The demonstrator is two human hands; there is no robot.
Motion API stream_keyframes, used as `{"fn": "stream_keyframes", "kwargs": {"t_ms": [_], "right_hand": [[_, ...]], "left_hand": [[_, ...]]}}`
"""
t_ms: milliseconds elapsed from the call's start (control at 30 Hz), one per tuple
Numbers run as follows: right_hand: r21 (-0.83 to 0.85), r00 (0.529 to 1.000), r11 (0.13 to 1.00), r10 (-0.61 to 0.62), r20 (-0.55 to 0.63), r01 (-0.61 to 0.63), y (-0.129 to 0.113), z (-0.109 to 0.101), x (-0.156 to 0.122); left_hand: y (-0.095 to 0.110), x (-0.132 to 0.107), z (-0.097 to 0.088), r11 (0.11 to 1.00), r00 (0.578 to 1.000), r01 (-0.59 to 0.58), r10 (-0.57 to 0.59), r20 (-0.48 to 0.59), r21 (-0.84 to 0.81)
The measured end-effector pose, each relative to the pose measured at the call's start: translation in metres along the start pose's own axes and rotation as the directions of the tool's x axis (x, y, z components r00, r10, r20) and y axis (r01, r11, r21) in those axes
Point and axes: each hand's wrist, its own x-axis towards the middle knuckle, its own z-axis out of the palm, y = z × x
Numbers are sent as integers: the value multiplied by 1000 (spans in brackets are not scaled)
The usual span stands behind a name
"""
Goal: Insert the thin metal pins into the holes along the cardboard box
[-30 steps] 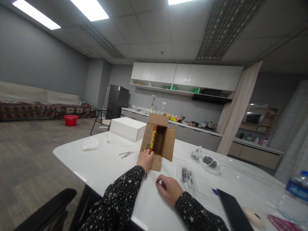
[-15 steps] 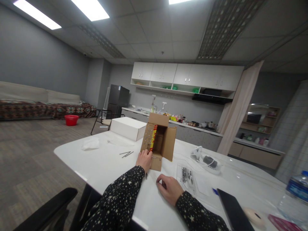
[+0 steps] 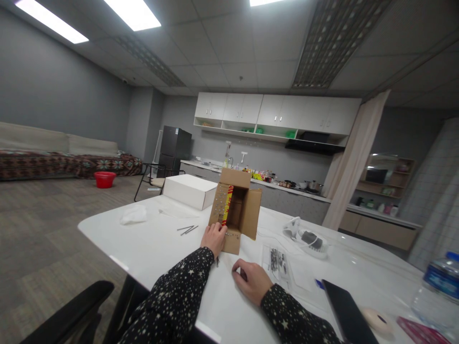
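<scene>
Room: grey-walled, with white cabinets [image 3: 276, 112] along the back, a dark fridge [image 3: 174, 150] beside them and a red bucket [image 3: 104, 179] on the floor to the left.
Table: white top [image 3: 150, 251], a closed white box [image 3: 188, 191] towards its far edge.
Cardboard box: standing open [image 3: 234, 210] near the middle, flaps spread, opening towards the person.
Left hand: fingers laid on the box's lower left edge [image 3: 214, 237]; I can't tell from here whether they pinch it.
Right hand: resting on the tabletop [image 3: 253, 282], loosely curled, released.
Metal rods: lying [image 3: 187, 231] left of the left hand.
Small metal pieces: in a clear case, just beyond the right hand [image 3: 278, 260].
</scene>
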Motion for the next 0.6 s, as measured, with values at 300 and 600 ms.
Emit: {"fn": "stream_keyframes", "kwargs": {"t_ms": [300, 600], "right_hand": [[-7, 1000, 1000, 1, 9, -1, -3, -1, -1], [-6, 1000, 1000, -11, -2, 11, 1, 1, -1]], "left_hand": [[0, 0, -2, 995, 999, -26, 25, -21, -93], [-2, 1, 2, 974, 992, -88, 68, -104, -210]]}}
